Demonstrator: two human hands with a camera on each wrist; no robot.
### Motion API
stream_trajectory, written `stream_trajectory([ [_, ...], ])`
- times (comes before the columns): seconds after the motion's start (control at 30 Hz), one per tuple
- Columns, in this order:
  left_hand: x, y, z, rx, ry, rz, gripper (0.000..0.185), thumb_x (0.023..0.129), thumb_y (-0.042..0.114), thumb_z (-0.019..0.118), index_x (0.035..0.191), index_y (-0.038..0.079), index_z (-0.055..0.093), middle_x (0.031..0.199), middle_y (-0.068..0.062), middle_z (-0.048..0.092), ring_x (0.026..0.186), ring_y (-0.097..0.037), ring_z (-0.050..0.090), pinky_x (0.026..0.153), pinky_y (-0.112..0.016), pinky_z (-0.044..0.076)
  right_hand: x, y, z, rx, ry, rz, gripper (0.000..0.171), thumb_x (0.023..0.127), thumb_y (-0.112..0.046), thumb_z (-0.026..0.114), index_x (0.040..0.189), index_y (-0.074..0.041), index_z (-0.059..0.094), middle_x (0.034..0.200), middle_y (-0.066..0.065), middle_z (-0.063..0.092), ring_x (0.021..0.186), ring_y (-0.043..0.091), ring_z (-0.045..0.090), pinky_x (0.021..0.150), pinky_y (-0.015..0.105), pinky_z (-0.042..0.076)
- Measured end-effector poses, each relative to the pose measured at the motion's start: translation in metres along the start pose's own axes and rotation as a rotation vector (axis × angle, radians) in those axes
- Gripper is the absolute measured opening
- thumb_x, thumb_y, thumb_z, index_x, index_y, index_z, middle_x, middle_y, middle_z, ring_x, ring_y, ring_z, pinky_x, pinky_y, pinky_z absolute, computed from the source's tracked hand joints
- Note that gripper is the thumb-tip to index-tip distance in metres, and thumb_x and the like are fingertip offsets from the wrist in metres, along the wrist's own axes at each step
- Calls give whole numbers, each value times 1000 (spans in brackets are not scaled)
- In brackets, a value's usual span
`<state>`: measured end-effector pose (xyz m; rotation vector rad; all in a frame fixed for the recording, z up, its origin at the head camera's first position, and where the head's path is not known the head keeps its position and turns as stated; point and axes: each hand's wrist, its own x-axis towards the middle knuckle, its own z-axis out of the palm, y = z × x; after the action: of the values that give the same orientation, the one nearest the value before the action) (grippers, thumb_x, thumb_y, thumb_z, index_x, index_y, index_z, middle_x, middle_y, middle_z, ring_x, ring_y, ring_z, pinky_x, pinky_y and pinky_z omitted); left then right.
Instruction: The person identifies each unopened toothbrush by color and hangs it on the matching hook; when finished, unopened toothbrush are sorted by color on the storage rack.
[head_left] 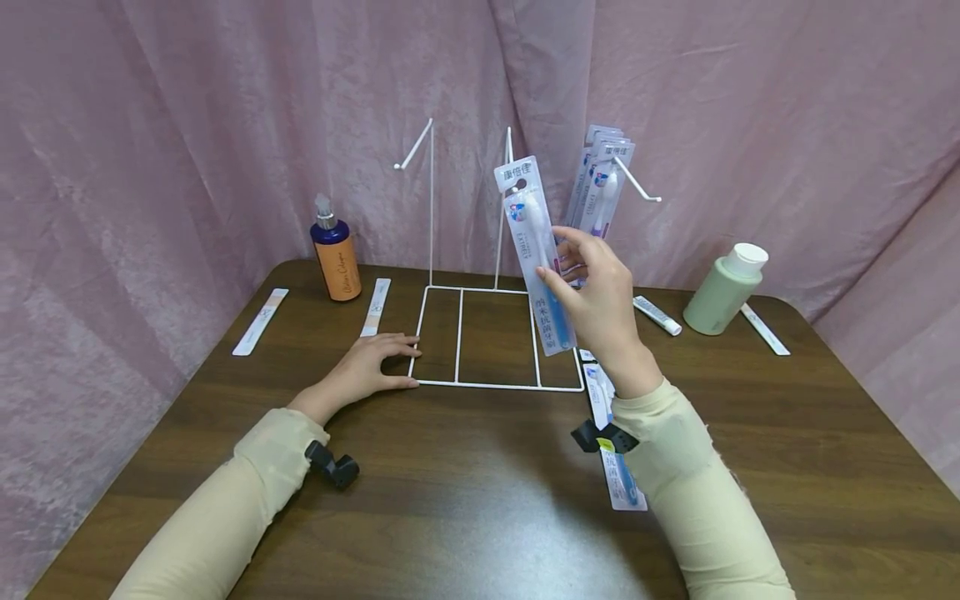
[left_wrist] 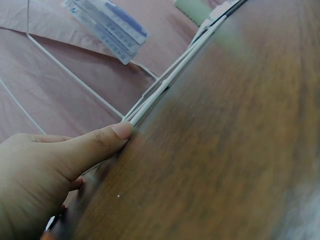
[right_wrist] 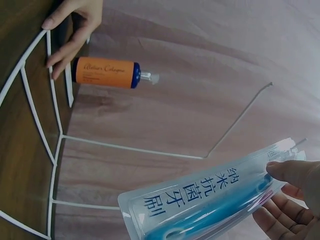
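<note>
Head view: a blister-packed toothbrush is pinched in the right hand, long axis near upright, top tipped left, in front of the middle post of the white wire rack; whether it is threaded there cannot be told. The rack base's left side is touched by the left hand, thumb and fingers parted.

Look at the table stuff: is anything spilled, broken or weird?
Nothing looks spilled or broken. Just lopsided: packaged toothbrushes hang on the right hook of the white wire rack, while its left hook is bare.
</note>
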<state>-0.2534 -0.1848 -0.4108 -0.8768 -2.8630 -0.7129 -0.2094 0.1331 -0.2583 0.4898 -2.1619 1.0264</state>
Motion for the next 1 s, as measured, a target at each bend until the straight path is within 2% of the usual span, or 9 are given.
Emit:
stream_trajectory([
  [0.27,-1,-2,1,5,8,6,52,79,40,77,124,15,66,144,-6,53,136,-34,43,110,-62,27,2,4,16,3,-5,-32,45,80,-7,76,122,1,61,94,18,65,83,26,65,73,34,57],
  [0.8,0,0,1,13,6,1,51,79,39,77,123,14,66,143,-5,53,136,-32,44,111,-60,28,27,23,51,124,22,136,46,82,-8,75,125,-2,59,95,18,66,86,26,65,79,35,57],
  [1.0,0,-1,1,15,10,4,52,79,39,77,123,14,66,143,-6,54,135,-32,45,111,-59,28,41,32,64,132,27,175,46,84,-9,73,126,-3,58,99,19,66,90,27,65,82,35,56],
])
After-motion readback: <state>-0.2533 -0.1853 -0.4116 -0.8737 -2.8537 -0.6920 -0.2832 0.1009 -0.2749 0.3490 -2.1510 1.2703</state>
